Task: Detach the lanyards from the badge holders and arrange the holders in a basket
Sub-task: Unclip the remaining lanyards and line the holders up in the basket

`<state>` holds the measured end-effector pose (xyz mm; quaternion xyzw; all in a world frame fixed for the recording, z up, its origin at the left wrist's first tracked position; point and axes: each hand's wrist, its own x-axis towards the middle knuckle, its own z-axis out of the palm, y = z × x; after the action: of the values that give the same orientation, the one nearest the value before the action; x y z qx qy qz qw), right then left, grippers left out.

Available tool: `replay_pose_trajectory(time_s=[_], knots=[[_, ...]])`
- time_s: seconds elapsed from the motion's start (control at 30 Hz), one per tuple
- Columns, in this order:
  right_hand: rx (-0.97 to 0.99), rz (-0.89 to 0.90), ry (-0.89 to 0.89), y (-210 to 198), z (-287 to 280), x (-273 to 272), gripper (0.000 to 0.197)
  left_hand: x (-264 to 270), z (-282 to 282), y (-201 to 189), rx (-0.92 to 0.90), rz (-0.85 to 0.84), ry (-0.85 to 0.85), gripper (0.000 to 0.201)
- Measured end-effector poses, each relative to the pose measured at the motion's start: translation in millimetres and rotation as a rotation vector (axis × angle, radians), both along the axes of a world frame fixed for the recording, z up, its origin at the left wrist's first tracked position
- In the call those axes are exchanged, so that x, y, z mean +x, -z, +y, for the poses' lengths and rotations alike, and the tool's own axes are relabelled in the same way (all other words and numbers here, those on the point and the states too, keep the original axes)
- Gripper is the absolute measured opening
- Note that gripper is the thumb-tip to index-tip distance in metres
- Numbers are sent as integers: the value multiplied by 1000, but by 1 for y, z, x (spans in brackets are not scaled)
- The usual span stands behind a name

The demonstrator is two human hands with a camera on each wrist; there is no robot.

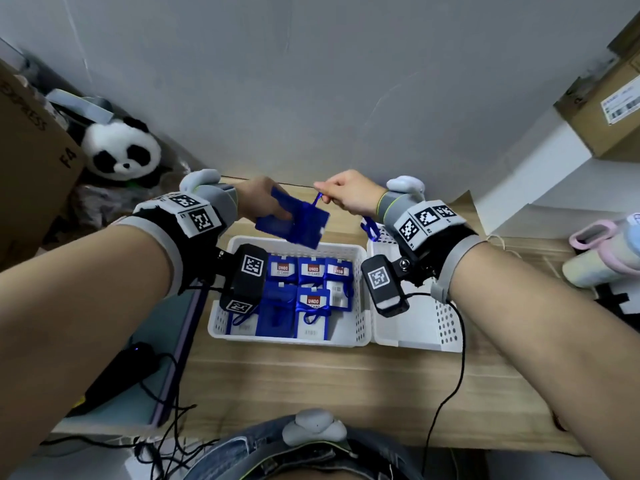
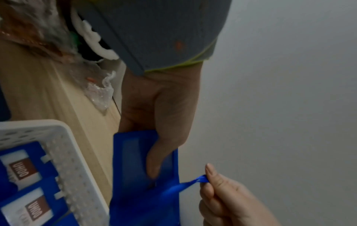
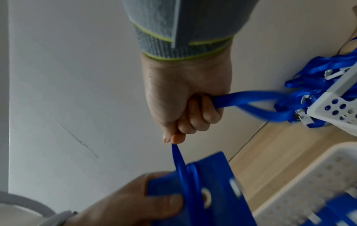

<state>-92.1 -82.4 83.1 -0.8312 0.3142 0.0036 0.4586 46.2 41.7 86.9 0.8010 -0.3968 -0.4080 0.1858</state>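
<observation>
Head view, reading across: the left hand (image 1: 263, 202) grips a flat blue plastic badge holder (image 1: 294, 221) above the white perforated basket (image 1: 360, 299) of holders; it looks light, stiff and slick, best clamped by its edges. The right hand (image 1: 349, 195) pinches the soft blue ribbon lanyard (image 1: 317, 199), limp enough to need tension near its loop.

Soft, even indoor light; wide-angle bending at edges; motion blur in wrist views.
</observation>
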Motion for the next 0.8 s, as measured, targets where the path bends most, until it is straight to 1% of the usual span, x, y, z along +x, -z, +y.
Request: replay_pose_trajectory(time_s=[0.03,0.1,0.17,0.23,0.27,0.3,0.33,0.43,0.47,0.53,0.6,0.67,0.73,0.8], knots=[[-5,-2,11,-2,-3,0,40,-1,1,-2,25,88,58,26],[40,-41,54,-3,-7,1,40,-2,3,-5,-17,309,60,23],[118,-94,114,1,-9,1,39,-2,3,-8,-143,521,-22,13],[222,-121,191,10,-9,2,34,1,2,-10,-284,653,-124,12],[265,-111,226,13,-7,2,33,3,1,-9,-350,688,-177,14],[276,-82,246,15,-4,1,34,4,0,-8,-406,703,-225,15],[250,-41,225,17,1,1,34,5,-1,-5,-447,700,-273,16],[187,19,130,23,16,-1,35,6,-4,3,-499,623,-444,16],[181,18,111,24,20,-1,38,7,-5,7,-502,588,-502,18],[140,-7,76,27,24,0,41,7,-6,15,-497,497,-592,30],[91,-45,71,25,26,2,43,6,-5,20,-494,436,-646,39],[52,-99,110,22,25,4,42,3,-4,21,-465,413,-626,40],[29,-149,160,18,23,6,38,0,-3,19,-415,392,-561,35],[64,-201,235,17,22,10,31,-3,-1,17,-393,446,-503,42]])
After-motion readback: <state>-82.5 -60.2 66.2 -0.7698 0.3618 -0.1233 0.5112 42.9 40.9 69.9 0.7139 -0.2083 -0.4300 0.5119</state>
